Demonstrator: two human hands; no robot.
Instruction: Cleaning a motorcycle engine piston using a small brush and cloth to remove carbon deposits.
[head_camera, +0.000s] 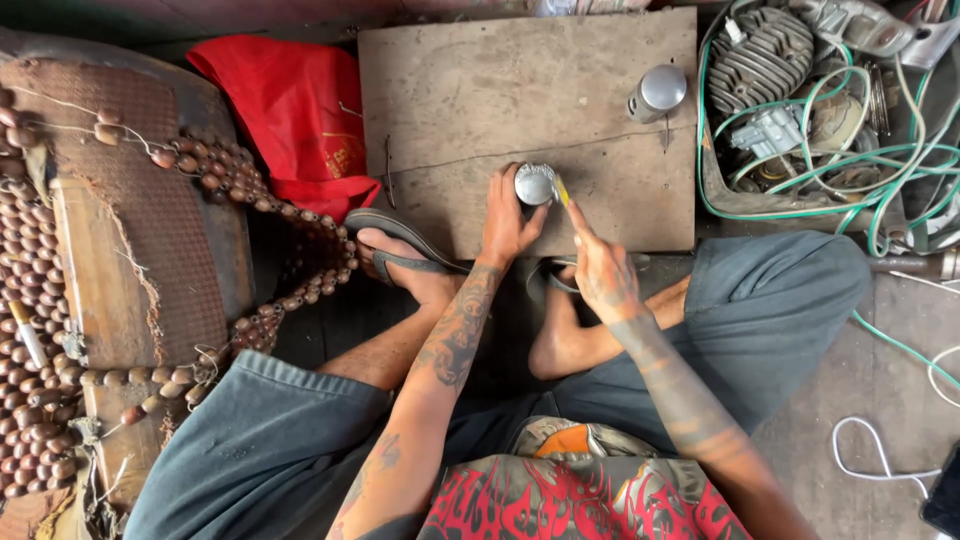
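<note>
Gripping a metal piston (535, 185) on the board (450, 110), the left hand (508, 222) steadies it while the right hand (598, 268) pinches a yellow-handled tool (562, 192) against it, work looking midway, a second piston (657, 92) untouched.

Piston (534, 185): short metal cylinder, shiny silver crown facing up, standing upright on the near edge of a worn wooden board (470, 110). Left hand (508, 222) grips its side from below; right hand (598, 270) holds a thin yellow-tipped tool (561, 190) against its right edge. Second piston (658, 92): similar, grey, upright on the same board, well apart, untouched.
</note>
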